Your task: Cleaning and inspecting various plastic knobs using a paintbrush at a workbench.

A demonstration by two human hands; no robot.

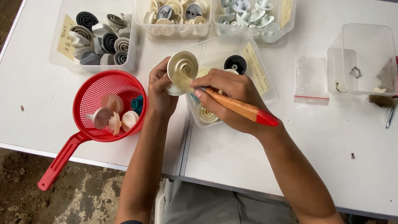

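Cream knob (182, 66) brushed mid-table — red strainer (108, 103) just left.

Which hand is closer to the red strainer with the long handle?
Left. The left hand, holding a cream knob, sits right beside the red strainer. The right hand, gripping a brush, is farther off, on the far side of the left hand.
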